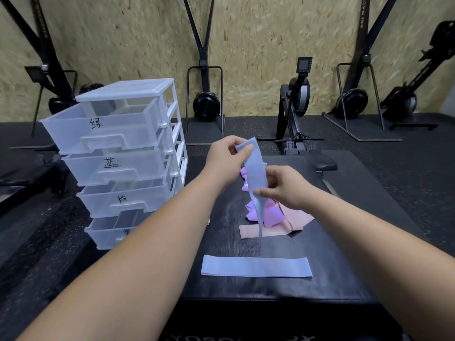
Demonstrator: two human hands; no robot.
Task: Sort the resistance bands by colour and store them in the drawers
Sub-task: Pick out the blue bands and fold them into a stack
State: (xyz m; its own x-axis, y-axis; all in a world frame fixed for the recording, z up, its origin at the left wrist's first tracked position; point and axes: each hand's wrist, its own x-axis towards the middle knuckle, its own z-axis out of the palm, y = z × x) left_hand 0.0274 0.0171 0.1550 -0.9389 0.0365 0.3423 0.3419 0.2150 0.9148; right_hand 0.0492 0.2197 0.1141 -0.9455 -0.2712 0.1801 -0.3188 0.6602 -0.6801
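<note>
Closest to the camera, a pale blue resistance band [256, 267] lies flat and straight on the black padded mat [221, 244], nobody touching it. Further back, the person's left hand [225, 153] pinches the top end of a second pale blue band [256, 173] between thumb and fingers. The right hand [285, 187] pinches it lower down, so its tail dangles over a heap of crumpled pink bands [270, 212] and a peach band [251, 231]. Can't count the pink ones, since hand and band cover half the heap. Left of the mat sits a white-framed clear plastic drawer unit [123, 156], top drawer pulled out. The left forearm cuts off the bottom drawer's handwritten label.
</note>
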